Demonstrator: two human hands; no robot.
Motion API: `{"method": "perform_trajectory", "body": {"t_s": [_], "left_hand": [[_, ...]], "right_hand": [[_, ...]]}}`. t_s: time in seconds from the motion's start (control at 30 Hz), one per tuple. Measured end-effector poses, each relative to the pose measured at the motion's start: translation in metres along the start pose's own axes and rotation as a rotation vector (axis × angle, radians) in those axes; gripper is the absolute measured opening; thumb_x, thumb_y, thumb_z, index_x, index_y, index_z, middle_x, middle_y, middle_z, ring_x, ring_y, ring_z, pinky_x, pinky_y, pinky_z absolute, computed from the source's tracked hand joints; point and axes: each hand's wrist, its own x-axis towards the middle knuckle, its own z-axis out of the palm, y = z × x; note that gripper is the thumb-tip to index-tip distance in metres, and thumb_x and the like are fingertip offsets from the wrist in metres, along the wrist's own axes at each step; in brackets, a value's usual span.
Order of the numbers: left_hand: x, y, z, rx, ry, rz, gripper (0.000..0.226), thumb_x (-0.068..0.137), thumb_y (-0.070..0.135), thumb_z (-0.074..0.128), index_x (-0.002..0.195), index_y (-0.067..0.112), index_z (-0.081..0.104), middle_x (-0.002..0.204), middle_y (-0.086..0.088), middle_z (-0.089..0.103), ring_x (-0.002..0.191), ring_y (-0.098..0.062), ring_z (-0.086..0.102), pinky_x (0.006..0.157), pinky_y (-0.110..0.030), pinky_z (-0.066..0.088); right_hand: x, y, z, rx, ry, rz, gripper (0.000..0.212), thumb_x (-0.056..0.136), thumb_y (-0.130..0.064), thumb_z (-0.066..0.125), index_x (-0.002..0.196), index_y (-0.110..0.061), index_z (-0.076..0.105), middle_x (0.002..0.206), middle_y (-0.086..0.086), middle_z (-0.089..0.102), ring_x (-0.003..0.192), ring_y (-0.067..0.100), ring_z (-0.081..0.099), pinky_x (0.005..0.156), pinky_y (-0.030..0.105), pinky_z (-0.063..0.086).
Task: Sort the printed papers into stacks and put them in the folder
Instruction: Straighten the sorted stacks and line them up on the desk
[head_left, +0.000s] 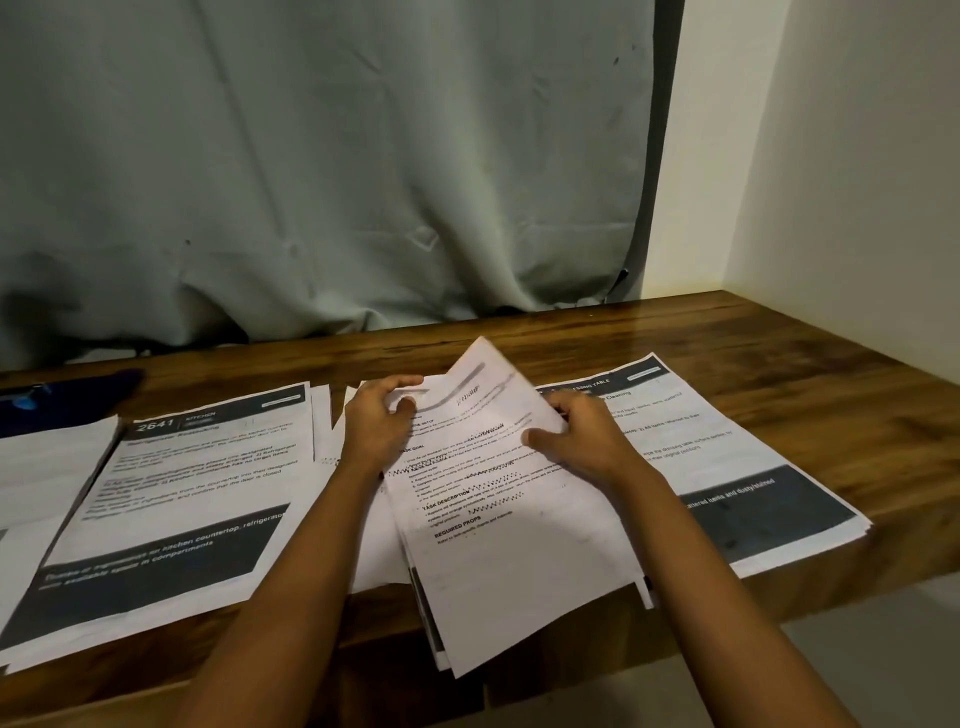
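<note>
Printed papers (498, 545) sit as a loose bundle at the middle of the worktop (779, 353), their near end hanging over its front edge. The left hand (376, 426) curls round the bundle's far left corner. The right hand (582, 441) pinches its right edge, thumb on top, and the top sheet is curled upward between them. I judge sorting to be under way: a kitchen stack (197, 493) lies to the left and a dressing-table stack (727, 467) to the right, so the next move calls for reading the top sheet's heading and laying it on the matching pile. That heading is bent and smeared, unreadable here. A dark blue thing (67, 395) at the far left, cut off by the frame, may be the folder, though I cannot tell. How many sheets the bundle holds is hidden.
</note>
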Motion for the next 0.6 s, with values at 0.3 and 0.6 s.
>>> {"method": "perform_trajectory", "body": {"t_s": [0.3,0.6], "left_hand": [[0.0003,0.0006,0.0007,-0.024,0.094,-0.031,0.040,0.092,0.003,0.058,0.122,0.029,0.058,0.125,-0.001,0.057,0.108,-0.022,0.060,0.077,-0.033,0.058],[0.0024,0.0030,-0.0052,0.005,0.127,-0.078,0.036,0.093,0.011,0.060,0.127,0.022,0.054,0.126,-0.007,0.056,0.113,-0.026,0.057,0.088,-0.035,0.052]], "right_hand": [[0.0032,0.0061,0.0012,-0.110,0.041,0.046,0.040,0.090,-0.032,0.063,0.126,-0.017,0.054,0.123,-0.003,0.060,0.093,0.012,0.056,0.062,0.014,0.046],[0.0064,0.0044,0.0015,-0.025,0.224,0.199,0.053,0.096,-0.049,0.041,0.076,-0.004,0.060,0.069,0.009,0.058,0.065,0.015,0.053,0.062,0.028,0.042]]}}
